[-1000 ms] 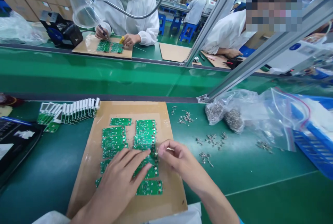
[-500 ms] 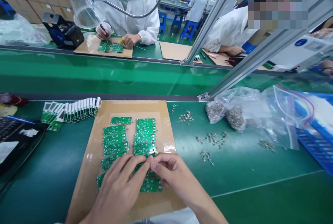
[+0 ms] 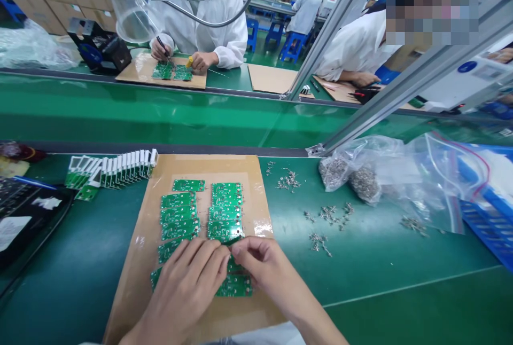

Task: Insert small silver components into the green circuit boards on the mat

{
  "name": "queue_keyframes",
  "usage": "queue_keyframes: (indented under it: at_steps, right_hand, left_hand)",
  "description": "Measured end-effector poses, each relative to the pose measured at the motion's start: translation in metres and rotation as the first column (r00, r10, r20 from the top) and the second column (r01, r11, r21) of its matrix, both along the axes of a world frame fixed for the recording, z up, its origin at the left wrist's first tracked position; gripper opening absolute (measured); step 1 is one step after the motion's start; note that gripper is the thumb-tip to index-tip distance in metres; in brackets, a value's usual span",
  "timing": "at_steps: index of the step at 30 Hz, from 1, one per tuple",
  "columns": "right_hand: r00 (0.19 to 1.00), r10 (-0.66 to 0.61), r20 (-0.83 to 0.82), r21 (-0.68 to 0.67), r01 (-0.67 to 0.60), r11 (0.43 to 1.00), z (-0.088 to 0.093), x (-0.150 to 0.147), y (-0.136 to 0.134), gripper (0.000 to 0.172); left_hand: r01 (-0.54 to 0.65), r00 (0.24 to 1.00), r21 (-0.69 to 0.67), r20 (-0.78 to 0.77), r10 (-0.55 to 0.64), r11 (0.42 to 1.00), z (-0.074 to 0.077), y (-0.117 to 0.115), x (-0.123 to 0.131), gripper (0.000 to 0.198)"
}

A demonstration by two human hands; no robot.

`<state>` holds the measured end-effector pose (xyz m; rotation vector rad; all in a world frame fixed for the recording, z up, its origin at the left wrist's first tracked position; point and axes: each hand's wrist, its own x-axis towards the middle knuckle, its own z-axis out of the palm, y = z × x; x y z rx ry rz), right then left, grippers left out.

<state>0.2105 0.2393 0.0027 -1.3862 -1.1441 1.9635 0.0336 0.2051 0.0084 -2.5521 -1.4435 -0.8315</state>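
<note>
Green assembly bench with a cardboard sheet on it, and two columns of green PCBs on the sheet. Past the fingers, across the bench: aluminium frame rail, then a second bench where a co-worker works on boards under a clear fume hood, co-worker's hands on their own cardboard sheet. Far left of the fingers: black folder, and a row of boards with white parts standing on edge, just off the sheet's top-left corner. Right of the fingers, well apart: loose metal terminals on the bench, two zip bags of the same parts, blue plastic crate at the far edge. Left hand and right hand sit low on the sheet, over the right column's lower end. Left hand covers part of the lower-left boards. Fingers on both curled in, not spread; left fingertips and right fingertips nearly meet at a PCB, mostly hidden between them. Can't tell if they're gripping it. Next PCB sits just below the fingers.
</note>
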Motion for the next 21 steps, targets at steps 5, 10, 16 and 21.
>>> queue_keyframes:
  at_steps: [5, 10, 16, 21]
  right_hand:
    - [0.994, 0.094, 0.061, 0.097, -0.1, 0.99, 0.005, 0.005, 0.01, 0.019]
    - [0.959, 0.158, 0.235, 0.124, -0.191, 0.974, 0.013, 0.006, 0.024, 0.012]
    - [0.742, 0.083, 0.665, 0.29, -0.358, 0.888, 0.009, 0.007, 0.051, 0.019]
    - [0.646, 0.091, 0.758, 0.278, -0.445, 0.851, 0.002, 0.001, 0.057, 0.022]
  left_hand:
    - [-0.002, 0.999, -0.017, -0.038, 0.002, 1.0, -0.002, 0.003, 0.001, 0.017]
    - [-0.002, 0.997, -0.073, -0.079, -0.004, 0.997, -0.009, 0.002, -0.005, 0.019]
    - [-0.122, 0.965, -0.185, -0.254, 0.072, 0.975, -0.019, 0.001, -0.022, 0.063]
    - [-0.159, 0.952, -0.227, -0.293, 0.088, 0.961, -0.023, 0.0, -0.023, 0.065]
